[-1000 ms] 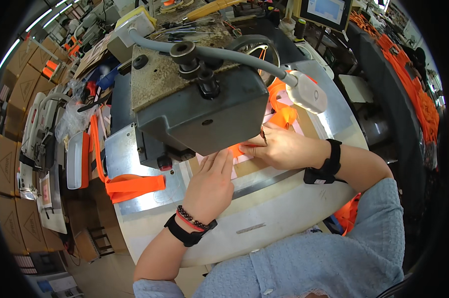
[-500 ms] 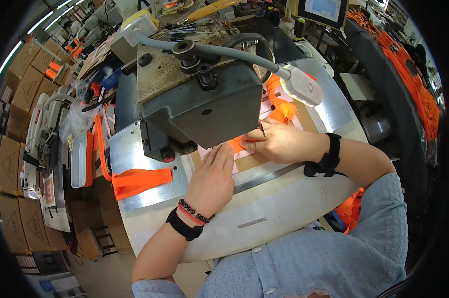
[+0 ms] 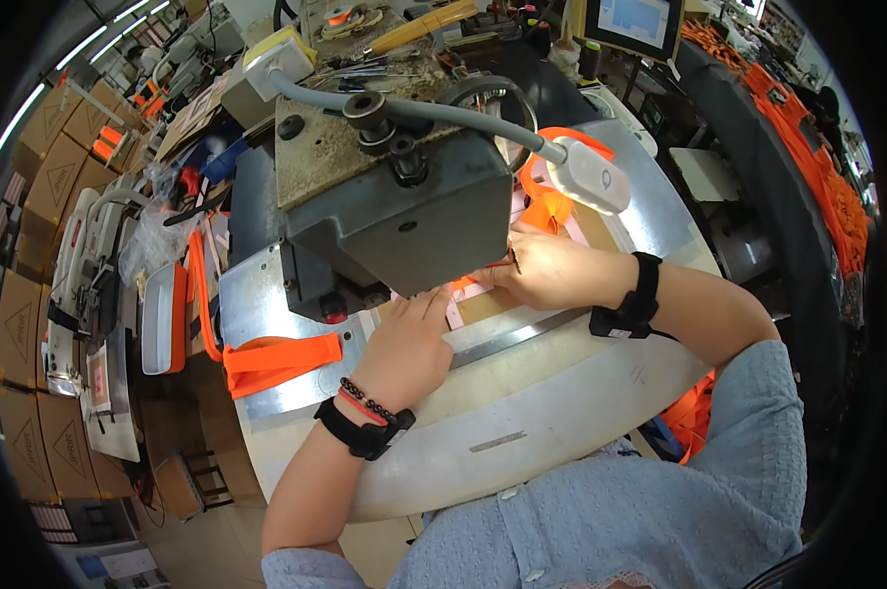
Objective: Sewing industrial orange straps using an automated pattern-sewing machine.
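Observation:
A sewing machine's dark head (image 3: 404,211) overhangs my fingertips and hides part of the work. My left hand (image 3: 406,351) lies palm down with fingers stretched out, their tips beside an orange webbing strap (image 3: 463,283) under the head. To its right, my right hand (image 3: 553,271) has its fingers bent and pressed together on the strap, its thumb side toward the left hand. A loose orange loop (image 3: 547,208) rises behind my right hand. Pink strips and a tan board (image 3: 483,306) lie beneath the fingers.
A folded orange strap (image 3: 281,363) rests on the metal plate at the left, near an orange-and-white bin (image 3: 164,319). A white lamp (image 3: 591,175) on a grey flexible arm hangs above my right hand. A screen (image 3: 638,25) stands at the back; orange straps (image 3: 797,133) pile up far right.
Both hands have shifted slightly left and away from me. My left wrist has turned a little, and less of the orange strap shows between the hands.

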Available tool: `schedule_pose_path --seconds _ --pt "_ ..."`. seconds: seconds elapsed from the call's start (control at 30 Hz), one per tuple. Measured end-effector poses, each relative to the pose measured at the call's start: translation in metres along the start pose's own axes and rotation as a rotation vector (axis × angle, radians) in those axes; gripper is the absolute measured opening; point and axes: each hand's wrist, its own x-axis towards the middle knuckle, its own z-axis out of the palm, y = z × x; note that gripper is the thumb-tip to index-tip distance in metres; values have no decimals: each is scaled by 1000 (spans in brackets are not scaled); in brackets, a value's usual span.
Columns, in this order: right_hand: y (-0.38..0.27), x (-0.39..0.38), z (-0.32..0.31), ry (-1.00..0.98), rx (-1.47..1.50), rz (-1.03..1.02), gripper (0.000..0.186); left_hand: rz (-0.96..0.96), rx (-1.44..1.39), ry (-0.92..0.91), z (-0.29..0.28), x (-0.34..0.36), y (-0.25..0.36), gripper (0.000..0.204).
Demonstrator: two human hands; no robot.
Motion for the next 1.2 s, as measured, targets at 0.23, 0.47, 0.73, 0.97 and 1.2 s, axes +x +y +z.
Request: schedule_pose_path --seconds 0.23,0.47,0.73,0.97,1.2 --pt "6 5 -7 -56 33 4 32 -2 -38 -42 -10 4 -7 58" --pt "8 5 -4 -20 38 10 29 12 7 -25 -8 4 -9 58" --pt "7 5 -17 -73 -524 -89 25 24 112 -5 -1 0 -9 61" --pt "6 -4 -33 -232 -550 -62 44 16 -235 128 -6 -28 30 46" --pt "-32 28 -79 -730 184 328 58 -564 -1333 -131 -7 -26 57 40"
